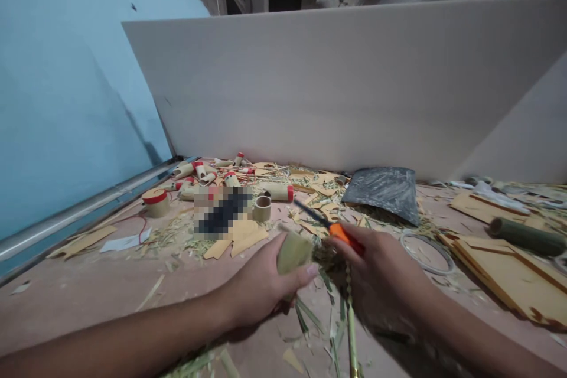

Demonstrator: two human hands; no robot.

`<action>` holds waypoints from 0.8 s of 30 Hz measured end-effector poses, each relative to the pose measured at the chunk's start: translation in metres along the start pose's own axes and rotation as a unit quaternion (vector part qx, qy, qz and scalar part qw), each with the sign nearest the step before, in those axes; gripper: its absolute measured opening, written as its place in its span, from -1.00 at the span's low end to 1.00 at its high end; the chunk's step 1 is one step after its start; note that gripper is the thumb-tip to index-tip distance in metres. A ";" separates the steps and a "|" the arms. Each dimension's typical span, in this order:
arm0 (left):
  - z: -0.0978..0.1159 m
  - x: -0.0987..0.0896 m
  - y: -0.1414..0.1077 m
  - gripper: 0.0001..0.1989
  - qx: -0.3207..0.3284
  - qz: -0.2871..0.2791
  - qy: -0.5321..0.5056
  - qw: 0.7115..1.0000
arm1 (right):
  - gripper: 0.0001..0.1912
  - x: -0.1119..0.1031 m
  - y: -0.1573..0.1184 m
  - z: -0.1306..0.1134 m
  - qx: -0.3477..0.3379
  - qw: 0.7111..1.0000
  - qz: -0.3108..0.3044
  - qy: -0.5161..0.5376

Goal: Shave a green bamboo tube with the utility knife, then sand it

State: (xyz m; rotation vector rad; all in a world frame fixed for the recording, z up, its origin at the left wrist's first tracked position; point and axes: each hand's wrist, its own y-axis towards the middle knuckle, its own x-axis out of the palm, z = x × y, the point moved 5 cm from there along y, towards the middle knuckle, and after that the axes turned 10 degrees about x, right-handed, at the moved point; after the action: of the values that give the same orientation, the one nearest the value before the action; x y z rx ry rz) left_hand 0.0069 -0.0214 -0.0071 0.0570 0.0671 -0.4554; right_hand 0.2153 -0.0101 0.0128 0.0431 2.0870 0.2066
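Note:
My left hand is closed around a short pale-green bamboo piece, with the thumb along its near side. To the right, my right hand grips an orange-handled tool. Its narrow dark blade or shaft points up and to the left, apart from the bamboo piece; the exact kind is unclear. Below the hands, green bamboo shavings litter the table. A thin pale rod with a beaded upper part is seen beneath my right wrist.
Bamboo tubes with red ends, a bamboo ring and a red-rimmed round box lie farther back. A dark grey sheet, a tape roll, wooden frames and a green bamboo tube are on the right. A white panel stands behind.

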 end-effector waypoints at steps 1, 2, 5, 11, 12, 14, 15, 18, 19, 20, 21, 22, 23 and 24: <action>0.000 -0.001 0.000 -0.48 -0.002 0.002 0.003 1.000 | -0.64 -0.002 0.005 0.004 0.020 1.000 0.006 -0.005; -0.001 -0.003 0.000 -0.48 -0.006 0.004 0.002 1.000 | -0.63 -0.003 0.008 0.006 0.027 1.000 0.009 -0.006; -0.001 -0.005 0.001 -0.45 -0.016 0.006 -0.007 1.000 | -0.66 -0.003 0.009 0.005 0.014 1.000 0.000 0.006; -0.004 -0.005 0.004 -0.41 -0.028 -0.012 -0.038 0.999 | -0.88 0.000 0.003 0.004 0.000 0.999 -0.015 0.034; -0.006 -0.006 0.004 -0.41 -0.034 -0.012 -0.044 0.998 | -0.87 -0.001 0.003 0.006 0.003 0.999 -0.015 0.039; -0.013 -0.008 0.006 -0.36 -0.066 -0.014 -0.062 0.996 | -0.87 -0.003 0.003 0.006 0.009 0.998 -0.014 0.058; -0.016 -0.009 0.007 -0.32 -0.089 -0.017 -0.076 0.993 | -0.81 -0.004 0.002 0.006 0.013 0.997 -0.015 0.069; -0.024 -0.010 0.011 -0.23 -0.137 -0.035 -0.132 0.981 | -0.61 -0.004 -0.002 0.002 0.022 0.993 -0.030 0.109; -0.025 -0.010 0.012 -0.23 -0.139 -0.040 -0.148 0.978 | -0.56 -0.002 -0.004 0.000 0.024 0.992 -0.041 0.120; -0.024 -0.010 0.013 -0.23 -0.137 -0.042 -0.160 0.977 | -0.53 0.000 -0.006 -0.001 0.025 0.990 -0.053 0.131; -0.024 -0.010 0.014 -0.24 -0.136 -0.045 -0.168 0.975 | -0.50 0.003 -0.007 -0.002 0.027 0.987 -0.065 0.141; -0.023 -0.010 0.013 -0.25 -0.138 -0.047 -0.172 0.974 | -0.49 0.005 -0.009 -0.003 0.028 0.985 -0.075 0.150; -0.022 -0.009 0.013 -0.25 -0.144 -0.049 -0.174 0.973 | -0.48 0.007 -0.009 -0.003 0.030 0.984 -0.083 0.157; -0.021 -0.009 0.012 -0.26 -0.149 -0.048 -0.171 0.973 | -0.47 0.009 -0.010 -0.003 0.031 0.982 -0.089 0.162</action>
State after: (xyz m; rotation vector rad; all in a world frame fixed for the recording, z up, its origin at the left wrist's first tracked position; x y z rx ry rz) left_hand 0.0031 -0.0053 -0.0271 -0.3215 -0.2018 -0.5427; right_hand 0.2087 -0.0192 0.0053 -0.1479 2.4063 0.0408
